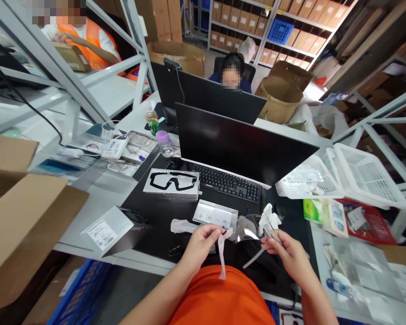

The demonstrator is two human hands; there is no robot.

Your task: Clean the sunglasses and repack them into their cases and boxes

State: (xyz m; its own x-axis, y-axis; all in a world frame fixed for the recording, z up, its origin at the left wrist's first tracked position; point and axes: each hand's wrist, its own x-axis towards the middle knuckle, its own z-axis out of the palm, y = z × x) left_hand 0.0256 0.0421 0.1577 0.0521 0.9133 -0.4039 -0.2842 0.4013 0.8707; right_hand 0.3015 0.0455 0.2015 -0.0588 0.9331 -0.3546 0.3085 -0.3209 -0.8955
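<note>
A pair of clear-lensed glasses (245, 229) is held between my two hands, just above the black desk mat. My left hand (203, 241) is closed in a pinch at the left end of the glasses, on a thin white wrapping strip (222, 257) that hangs down. My right hand (284, 248) is closed on the right end of the glasses. Crumpled white tissue (269, 219) sticks up beside its fingers. Behind my left hand lie a shallow white box part (215, 214) and another white strip (182, 225).
A box with glasses pictured on it (172, 183) lies before the keyboard (228, 183) and monitor (237, 144). An open grey box (108, 230) is at left, by a cardboard carton (30, 234). White baskets (368, 176) stand right. One person sits behind the monitors; another is far left.
</note>
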